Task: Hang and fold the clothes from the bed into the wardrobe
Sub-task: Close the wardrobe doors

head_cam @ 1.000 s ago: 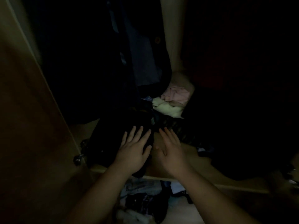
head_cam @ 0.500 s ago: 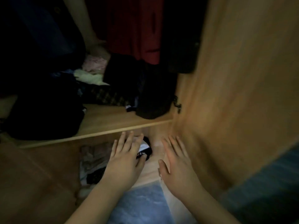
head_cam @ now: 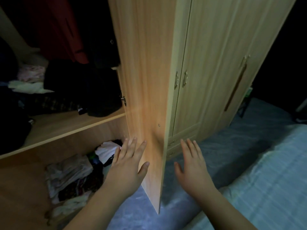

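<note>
The wardrobe stands open on the left, with its open door [head_cam: 146,97] edge-on in the middle of the view. My left hand [head_cam: 127,165] is held flat with straight fingers in front of the door's inner face, holding nothing; contact is unclear. My right hand [head_cam: 192,166] hovers open on the door's other side, above the floor. Dark clothes [head_cam: 93,90] lie piled on the wooden shelf [head_cam: 69,128]. Folded light and patterned clothes [head_cam: 71,175] sit in the compartment below. A red garment [head_cam: 54,27] hangs above.
Closed wardrobe doors [head_cam: 207,72] with metal handles stand to the right. A bed with a pale blue sheet [head_cam: 274,171] fills the lower right. Blue patterned floor [head_cam: 224,146] runs between bed and wardrobe.
My view has swung right, away from the shelf, and the open door and bed have come into sight. Both hands left the dark clothes on the shelf and now flank the door.
</note>
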A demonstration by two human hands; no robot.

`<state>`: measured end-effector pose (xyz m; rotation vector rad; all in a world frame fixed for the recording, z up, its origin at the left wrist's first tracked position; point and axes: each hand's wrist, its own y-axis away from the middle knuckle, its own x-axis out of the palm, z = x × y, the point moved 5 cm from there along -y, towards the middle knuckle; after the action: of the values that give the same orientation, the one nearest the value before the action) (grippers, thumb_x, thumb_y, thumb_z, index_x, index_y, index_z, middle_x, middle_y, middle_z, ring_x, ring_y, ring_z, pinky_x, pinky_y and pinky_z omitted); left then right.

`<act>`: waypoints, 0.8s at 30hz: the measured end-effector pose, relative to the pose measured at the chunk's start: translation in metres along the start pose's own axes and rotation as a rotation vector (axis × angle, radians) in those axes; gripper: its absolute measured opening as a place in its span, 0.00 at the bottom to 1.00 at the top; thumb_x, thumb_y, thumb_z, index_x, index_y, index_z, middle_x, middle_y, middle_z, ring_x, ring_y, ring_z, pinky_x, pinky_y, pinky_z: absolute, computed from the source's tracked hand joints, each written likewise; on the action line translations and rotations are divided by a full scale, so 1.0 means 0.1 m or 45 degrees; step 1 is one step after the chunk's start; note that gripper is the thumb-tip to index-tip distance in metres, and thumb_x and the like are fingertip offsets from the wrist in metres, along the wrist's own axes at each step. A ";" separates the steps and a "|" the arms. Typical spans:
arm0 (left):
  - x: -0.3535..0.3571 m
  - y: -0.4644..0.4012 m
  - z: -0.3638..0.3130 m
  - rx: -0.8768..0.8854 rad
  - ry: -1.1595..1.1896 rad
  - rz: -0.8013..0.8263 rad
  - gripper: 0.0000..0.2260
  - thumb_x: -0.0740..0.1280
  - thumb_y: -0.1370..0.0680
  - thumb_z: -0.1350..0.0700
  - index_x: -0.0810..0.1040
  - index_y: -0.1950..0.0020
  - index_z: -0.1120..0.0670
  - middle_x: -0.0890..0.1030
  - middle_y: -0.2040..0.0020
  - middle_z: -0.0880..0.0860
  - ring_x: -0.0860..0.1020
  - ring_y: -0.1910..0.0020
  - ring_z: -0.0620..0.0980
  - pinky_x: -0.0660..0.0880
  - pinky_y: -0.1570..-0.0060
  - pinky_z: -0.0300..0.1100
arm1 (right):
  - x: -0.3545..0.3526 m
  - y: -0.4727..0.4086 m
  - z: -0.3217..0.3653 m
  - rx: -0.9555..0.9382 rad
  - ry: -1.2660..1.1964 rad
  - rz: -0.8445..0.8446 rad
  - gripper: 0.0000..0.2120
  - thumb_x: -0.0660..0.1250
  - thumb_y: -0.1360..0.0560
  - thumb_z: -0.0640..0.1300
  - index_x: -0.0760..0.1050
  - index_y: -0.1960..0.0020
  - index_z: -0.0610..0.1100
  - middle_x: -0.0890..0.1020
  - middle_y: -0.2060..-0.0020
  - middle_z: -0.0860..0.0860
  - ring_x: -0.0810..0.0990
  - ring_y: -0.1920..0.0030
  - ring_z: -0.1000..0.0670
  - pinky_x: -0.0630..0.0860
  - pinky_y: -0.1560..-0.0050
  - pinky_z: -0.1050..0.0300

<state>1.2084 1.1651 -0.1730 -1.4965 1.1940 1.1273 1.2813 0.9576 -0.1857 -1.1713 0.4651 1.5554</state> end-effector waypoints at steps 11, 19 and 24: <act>-0.30 0.26 0.50 -0.239 -0.024 -0.062 0.30 0.41 0.22 0.35 0.40 0.21 0.39 0.41 0.19 0.46 0.34 0.22 0.49 0.33 0.26 0.47 | 0.32 -0.67 0.29 0.066 -0.432 0.124 0.24 0.67 0.33 0.42 0.67 0.38 0.44 0.75 0.43 0.47 0.73 0.39 0.43 0.72 0.36 0.41; -0.19 0.58 1.21 -0.387 0.068 -0.021 0.29 0.51 0.18 0.40 0.42 0.20 0.41 0.41 0.19 0.48 0.34 0.22 0.50 0.38 0.23 0.51 | 0.69 -0.27 1.06 0.023 -0.505 0.103 0.32 0.67 0.30 0.41 0.59 0.30 0.35 0.67 0.34 0.40 0.67 0.32 0.39 0.68 0.34 0.36; -0.37 0.60 1.68 -0.367 0.090 -0.056 0.34 0.37 0.27 0.33 0.40 0.21 0.39 0.40 0.19 0.47 0.33 0.22 0.49 0.35 0.25 0.47 | 1.13 -0.08 1.98 -0.256 -0.355 0.170 0.48 0.69 0.26 0.43 0.36 0.21 0.50 0.44 0.20 0.50 0.47 0.20 0.49 0.53 0.23 0.52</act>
<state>1.1241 1.3264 -0.1755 -1.7841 1.0732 1.2662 1.2100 1.1736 -0.1934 -1.0679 0.2082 1.8829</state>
